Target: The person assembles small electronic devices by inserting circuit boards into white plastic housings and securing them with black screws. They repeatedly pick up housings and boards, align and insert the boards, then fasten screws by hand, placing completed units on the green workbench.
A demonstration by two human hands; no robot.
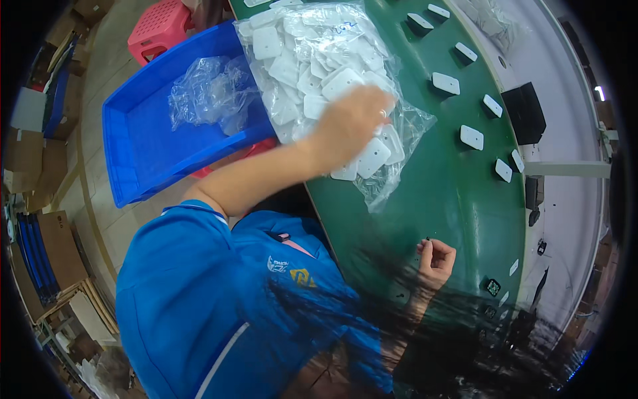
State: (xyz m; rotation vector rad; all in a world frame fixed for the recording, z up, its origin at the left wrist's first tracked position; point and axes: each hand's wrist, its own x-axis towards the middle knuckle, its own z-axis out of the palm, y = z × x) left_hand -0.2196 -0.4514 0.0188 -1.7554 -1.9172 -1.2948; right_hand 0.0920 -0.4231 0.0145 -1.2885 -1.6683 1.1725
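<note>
My left hand is over a clear plastic bag full of white, rounded rectangular plates. Motion smears its fingers, so whether they grip a plate cannot be made out. Loose white plates lie at the bag's near end, just below that hand. Farther right, my right hand is closed in a pinch above the green table. A tiny dark piece shows at its fingertips, too small to name. Dark hair covers part of the right forearm.
Several white plates stand spaced apart along the table's far side. A blue bin holding crumpled clear plastic sits left of the table. Behind it is a pink stool. Small dark parts lie at the right, near a black box.
</note>
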